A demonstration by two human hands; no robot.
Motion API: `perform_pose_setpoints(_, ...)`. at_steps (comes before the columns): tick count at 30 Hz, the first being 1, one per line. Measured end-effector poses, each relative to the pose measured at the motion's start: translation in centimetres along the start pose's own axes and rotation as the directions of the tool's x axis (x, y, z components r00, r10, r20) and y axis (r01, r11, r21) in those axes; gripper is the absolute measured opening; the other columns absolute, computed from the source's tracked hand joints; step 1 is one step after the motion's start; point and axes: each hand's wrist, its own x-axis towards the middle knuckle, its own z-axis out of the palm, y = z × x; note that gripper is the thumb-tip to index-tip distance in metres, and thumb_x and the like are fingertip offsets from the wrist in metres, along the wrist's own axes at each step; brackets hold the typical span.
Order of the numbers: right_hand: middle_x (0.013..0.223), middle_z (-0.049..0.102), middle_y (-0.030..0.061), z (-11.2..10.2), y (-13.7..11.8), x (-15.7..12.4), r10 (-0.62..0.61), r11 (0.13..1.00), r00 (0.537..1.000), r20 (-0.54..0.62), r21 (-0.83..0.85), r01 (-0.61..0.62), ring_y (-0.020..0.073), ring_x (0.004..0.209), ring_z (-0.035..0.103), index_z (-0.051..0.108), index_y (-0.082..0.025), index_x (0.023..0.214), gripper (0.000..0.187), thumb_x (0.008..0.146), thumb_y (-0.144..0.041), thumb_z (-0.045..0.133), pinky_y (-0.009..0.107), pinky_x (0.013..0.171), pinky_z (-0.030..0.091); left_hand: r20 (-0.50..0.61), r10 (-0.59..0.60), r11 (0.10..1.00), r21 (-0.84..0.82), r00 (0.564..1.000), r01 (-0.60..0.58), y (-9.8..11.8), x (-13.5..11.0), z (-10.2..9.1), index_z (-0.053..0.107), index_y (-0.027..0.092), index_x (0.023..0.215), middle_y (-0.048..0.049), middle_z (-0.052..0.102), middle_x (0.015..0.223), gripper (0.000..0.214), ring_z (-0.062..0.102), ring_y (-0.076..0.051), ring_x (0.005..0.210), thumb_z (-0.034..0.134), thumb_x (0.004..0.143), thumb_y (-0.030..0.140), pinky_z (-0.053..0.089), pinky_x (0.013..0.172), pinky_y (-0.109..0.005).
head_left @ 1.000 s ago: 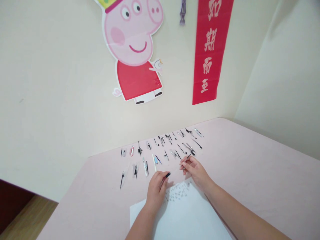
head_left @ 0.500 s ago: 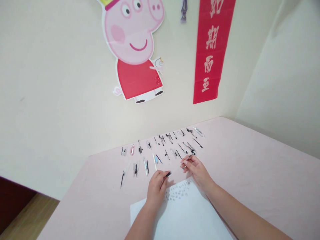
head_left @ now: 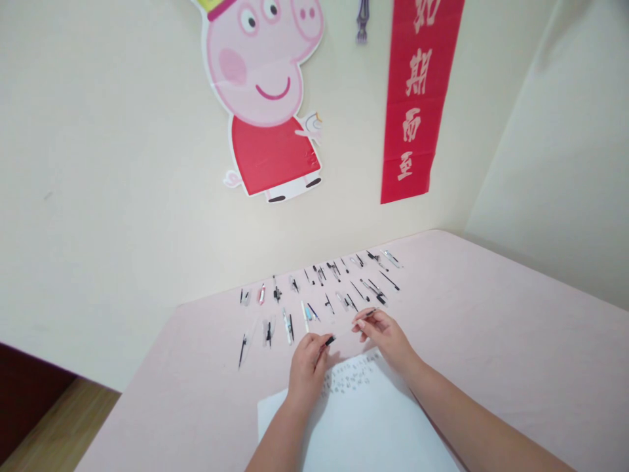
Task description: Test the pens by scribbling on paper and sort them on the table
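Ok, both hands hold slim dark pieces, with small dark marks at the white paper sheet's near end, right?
Not near: the head view shows the small dark marks at the far end of the white paper sheet. The left hand and right hand hold slim dark pieces.

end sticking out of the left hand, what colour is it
The end jutting from the left hand is black; the head view shows it.
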Motion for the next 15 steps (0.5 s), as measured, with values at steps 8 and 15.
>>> perform_pose_setpoints(8,0.088,0.059,0.0067,0.6,1.1,-0.5,-0.023,0.959,0.975,0.219,-0.271,0.083,0.0151,0.075,0.058,0.069,-0.017,0.081,0.028,0.079,-0.043,0.059,0.024,0.056,0.051,0.039,0.038,0.999,-0.010,0.998,-0.038,0.2,0.1,-0.1,0.064,0.021,0.106,-0.0061,0.059,0.086,0.027,0.058,-0.017,0.080,0.045,0.087,0.019,0.048,0.072,-0.033)
perform_pose_setpoints(15,0.091,0.060,0.0078,0.9,1.1,-0.6,-0.027,0.919,0.958,0.287,-0.370,0.137,0.0147,0.076,0.060,0.070,-0.018,0.089,0.024,0.083,-0.035,0.055,0.024,0.058,0.049,0.027,0.035,0.999,-0.026,0.999,-0.035,0.2,0.1,-0.1,0.063,0.021,0.107,-0.0060,0.059,0.086,0.027,0.058,-0.017,0.081,0.045,0.087,0.020,0.048,0.072,-0.032)
